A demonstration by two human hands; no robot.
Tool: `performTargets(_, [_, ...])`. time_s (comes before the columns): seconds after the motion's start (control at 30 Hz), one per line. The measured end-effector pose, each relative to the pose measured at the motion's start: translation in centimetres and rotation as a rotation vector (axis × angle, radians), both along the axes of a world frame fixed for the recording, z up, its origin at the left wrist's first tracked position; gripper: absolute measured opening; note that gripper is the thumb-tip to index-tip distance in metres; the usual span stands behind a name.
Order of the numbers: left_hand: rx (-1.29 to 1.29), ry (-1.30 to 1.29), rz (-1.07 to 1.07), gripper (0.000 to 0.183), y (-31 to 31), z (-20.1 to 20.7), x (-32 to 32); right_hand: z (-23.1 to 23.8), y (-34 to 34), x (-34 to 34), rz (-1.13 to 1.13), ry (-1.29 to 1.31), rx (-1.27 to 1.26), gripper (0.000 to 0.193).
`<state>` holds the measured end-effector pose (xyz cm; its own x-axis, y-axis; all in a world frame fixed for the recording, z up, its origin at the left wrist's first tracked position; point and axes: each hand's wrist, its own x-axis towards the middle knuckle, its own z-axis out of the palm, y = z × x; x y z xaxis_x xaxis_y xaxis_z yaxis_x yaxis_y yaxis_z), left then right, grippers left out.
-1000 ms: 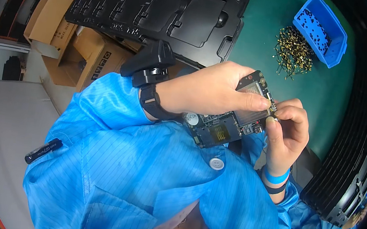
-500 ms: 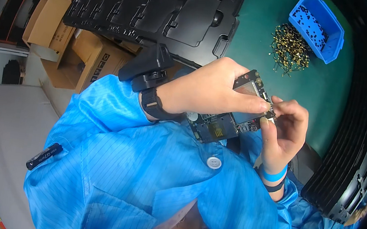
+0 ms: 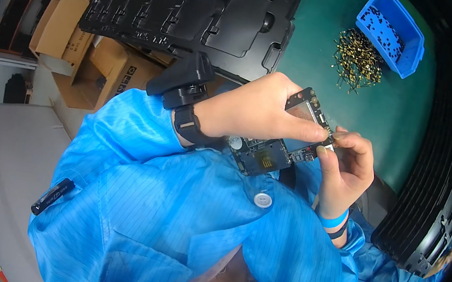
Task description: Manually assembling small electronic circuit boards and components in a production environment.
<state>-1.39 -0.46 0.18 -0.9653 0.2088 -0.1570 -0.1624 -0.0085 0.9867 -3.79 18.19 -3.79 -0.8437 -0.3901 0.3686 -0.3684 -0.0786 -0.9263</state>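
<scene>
A black circuit board point(image 3: 264, 158) with a silver metal plate and small parts is tilted in front of my chest. My left hand point(image 3: 267, 109) grips it from the left, its thumb lying across the plate toward the board's right edge. Closed in a pinch, my right hand point(image 3: 348, 165) has its thumb and index fingertips at that same right edge. Whether a tiny part sits between those right fingertips is hidden. The left wrist carries a black strap with a black device point(image 3: 182, 81); a blue band point(image 3: 333, 219) circles the right wrist.
A black moulded tray point(image 3: 238, 25) holds several boards along its far row. On the green table point(image 3: 317, 56) lies a pile of small gold-and-black parts point(image 3: 357, 61) beside a blue bin point(image 3: 385, 33) with black bits. Stacked black trays point(image 3: 428, 167) stand right; cardboard boxes point(image 3: 111, 77) left.
My right hand has shifted slightly left and down, its fingertips still at the board's edge. The board and my left thumb have moved very little.
</scene>
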Motion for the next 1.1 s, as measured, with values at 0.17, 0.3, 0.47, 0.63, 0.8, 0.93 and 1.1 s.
performTargets(0.17, [-0.075,-0.009,-0.040,0.020,-0.1,-0.1,0.1,-0.1,-0.1,0.4,-0.022,0.004,-0.009,0.026])
performTargets(0.3, [-0.065,-0.027,-0.056,0.020,0.1,-0.1,-0.2,-0.1,-0.1,-0.1,-0.002,0.121,0.008,0.026])
performTargets(0.47, [0.001,-0.096,-0.076,0.031,0.0,-0.9,-0.5,-0.1,0.0,0.0,-0.008,0.137,0.040,0.030])
performTargets(0.63, [0.038,-0.063,-0.076,0.037,0.1,-1.0,-0.5,0.0,-0.1,0.6,-0.028,-0.037,-0.028,0.037])
performTargets(0.8, [0.000,-0.145,-0.118,0.036,0.0,-0.7,-0.4,-0.1,0.0,0.3,-0.001,0.046,0.040,0.038])
performTargets(0.93, [-0.040,-0.030,-0.025,0.023,0.2,-0.1,0.1,0.4,-0.4,0.3,-0.005,-0.135,-0.036,0.033])
performTargets(1.1, [-0.168,-0.011,0.030,0.016,0.3,1.4,0.5,0.3,-0.3,0.3,0.017,-0.161,-0.039,0.021])
